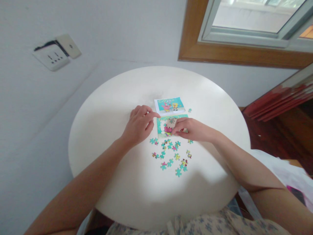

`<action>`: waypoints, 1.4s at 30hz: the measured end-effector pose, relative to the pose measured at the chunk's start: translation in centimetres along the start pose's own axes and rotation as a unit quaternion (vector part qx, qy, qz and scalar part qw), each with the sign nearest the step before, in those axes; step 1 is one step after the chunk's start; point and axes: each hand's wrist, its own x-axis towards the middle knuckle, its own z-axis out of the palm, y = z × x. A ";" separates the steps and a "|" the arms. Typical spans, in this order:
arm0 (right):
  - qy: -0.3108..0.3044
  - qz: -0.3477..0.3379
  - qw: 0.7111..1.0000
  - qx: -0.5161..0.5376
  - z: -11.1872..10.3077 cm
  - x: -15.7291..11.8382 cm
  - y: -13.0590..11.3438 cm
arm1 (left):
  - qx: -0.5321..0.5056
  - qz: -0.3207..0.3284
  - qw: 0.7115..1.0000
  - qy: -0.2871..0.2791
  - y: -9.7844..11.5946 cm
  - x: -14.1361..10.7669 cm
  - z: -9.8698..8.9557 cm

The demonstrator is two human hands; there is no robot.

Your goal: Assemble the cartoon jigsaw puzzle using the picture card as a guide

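A partly assembled jigsaw puzzle (160, 132) lies flat, its teal border joined and a pink section inside. My left hand (140, 124) rests at its left side, index finger stretched out to the upper left corner and the other fingers loosely bent, holding nothing. Over the right half of the puzzle, my right hand (186, 129) has its fingertips pinched together beside the pink section; whatever is between them is hidden. Just beyond the puzzle lies a reference picture (168, 106) with a pink and a yellow cartoon figure. Several loose puzzle pieces (170, 145) are scattered on the near side.
Everything lies on a round white table (97, 130) against the wall. One single puzzle piece (190, 110) sits right of the reference picture. A wall socket (52, 58) is at the left, a wood-framed window (193, 45) at the upper right, and a red curtain (276, 98) at the right.
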 end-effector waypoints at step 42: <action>-0.113 -0.062 0.990 -0.057 0.6 -0.7 -1.4 | -0.076 -0.041 0.993 0.079 -2.1 0.1 0.3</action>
